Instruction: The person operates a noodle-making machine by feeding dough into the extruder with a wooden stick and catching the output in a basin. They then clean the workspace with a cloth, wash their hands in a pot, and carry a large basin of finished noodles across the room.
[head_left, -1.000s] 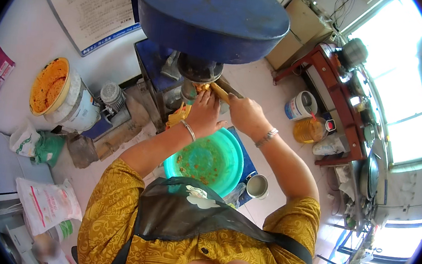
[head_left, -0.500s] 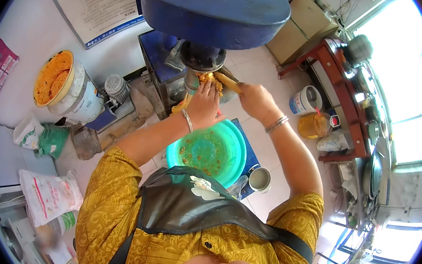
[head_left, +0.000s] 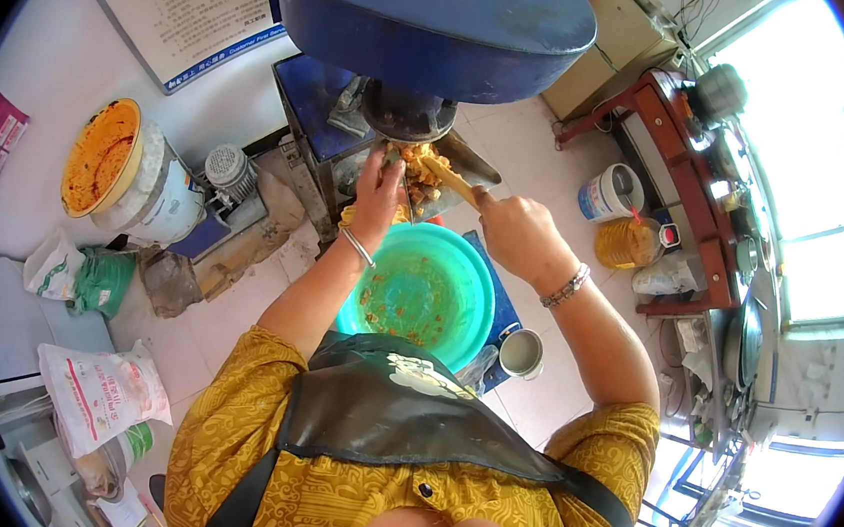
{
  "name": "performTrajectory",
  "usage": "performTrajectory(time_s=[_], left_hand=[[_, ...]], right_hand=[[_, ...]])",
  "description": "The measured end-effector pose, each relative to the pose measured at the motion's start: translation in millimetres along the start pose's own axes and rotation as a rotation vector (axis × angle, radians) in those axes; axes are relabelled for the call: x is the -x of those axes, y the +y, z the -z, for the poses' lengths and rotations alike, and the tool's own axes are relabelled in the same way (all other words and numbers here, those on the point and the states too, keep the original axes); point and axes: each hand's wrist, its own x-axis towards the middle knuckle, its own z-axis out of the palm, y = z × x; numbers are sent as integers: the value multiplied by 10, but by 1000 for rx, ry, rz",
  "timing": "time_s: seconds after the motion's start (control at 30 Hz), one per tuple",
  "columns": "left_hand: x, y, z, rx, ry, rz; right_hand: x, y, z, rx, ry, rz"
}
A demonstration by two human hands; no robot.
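Observation:
My right hand point(head_left: 525, 234) grips a flat wooden stick point(head_left: 457, 182). Its far end is among orange-brown crumbly chunks point(head_left: 424, 167) under the round dark head point(head_left: 407, 112) of a blue machine. Left of those chunks, my left hand point(head_left: 377, 199) reaches up with its fingers stretched out, and nothing shows in it. Its fingertips are close to the machine, but whether they touch it I cannot tell. Below both hands stands a green basin point(head_left: 419, 298) with orange-brown crumbs on its inside.
The machine's large blue cover point(head_left: 428, 23) hangs over the work. At left stand a tub of orange paste point(head_left: 100, 160) and a small electric motor point(head_left: 229, 171). A metal pot point(head_left: 520, 353) sits right of the basin. Beyond are a white bucket point(head_left: 611, 195), a jug point(head_left: 626, 243) and a red-brown table point(head_left: 686, 176).
My left hand has moved left off the chunks, which now show more. The right hand has shifted slightly down and right, with the wooden stick now tilted in the chunks.

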Motion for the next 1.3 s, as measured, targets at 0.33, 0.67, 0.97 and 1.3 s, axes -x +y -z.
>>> performTrajectory(time_s=[0.33, 0.67, 0.97, 1.3], left_hand=[[-73, -205, -97, -487, -27, -429], [58, -42, -42, -1000, -65, -587], [44, 131, -148, -1323, -201, -699], [-186, 307, -418, -1574, -447, -412]], right_hand=[[-255, -41, -253, 39, 24, 13], [-43, 192, 20, -657, 62, -223], [-277, -21, -321, -279, 21, -218], [77, 316, 91, -291, 118, -192]])
